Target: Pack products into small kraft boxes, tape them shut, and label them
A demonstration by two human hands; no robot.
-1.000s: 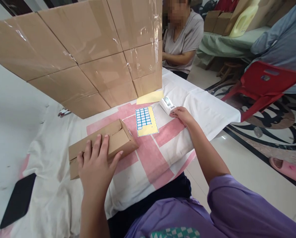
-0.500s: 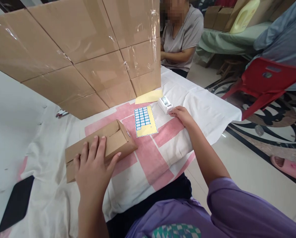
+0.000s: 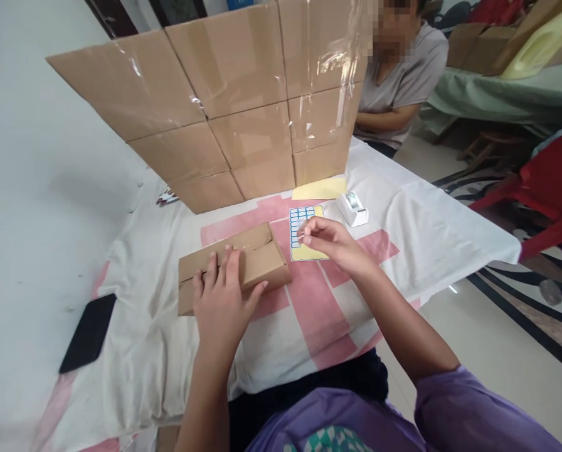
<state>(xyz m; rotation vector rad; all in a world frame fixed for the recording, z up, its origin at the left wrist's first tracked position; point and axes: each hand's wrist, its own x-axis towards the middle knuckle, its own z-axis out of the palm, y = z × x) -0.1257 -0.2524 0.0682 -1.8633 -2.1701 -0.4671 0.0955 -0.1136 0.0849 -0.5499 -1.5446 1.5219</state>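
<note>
My left hand (image 3: 222,298) lies with spread fingers on top of a closed brown cardboard box (image 3: 262,257), its thumb along the near side. Above a yellow card with blue-edged labels (image 3: 304,253), my right hand (image 3: 335,243) pinches a small clear strip (image 3: 302,235) that looks like tape. The strip is partly hidden by the fingertips. Beyond that hand stands a small white dispenser (image 3: 354,211), apart from the fingers.
Stacked cardboard boxes (image 3: 253,138) wrapped in clear film form a wall behind the table. A yellow sheet (image 3: 319,188) lies at their foot. A black tablet-like slab (image 3: 88,333) is at left. Another person (image 3: 408,75) sits beyond; a red chair (image 3: 544,182) stands at right.
My right hand has moved left from the white dispenser to above the labelled card, with a small clear strip in its fingertips. My left hand stays on the box. The view has shifted left.
</note>
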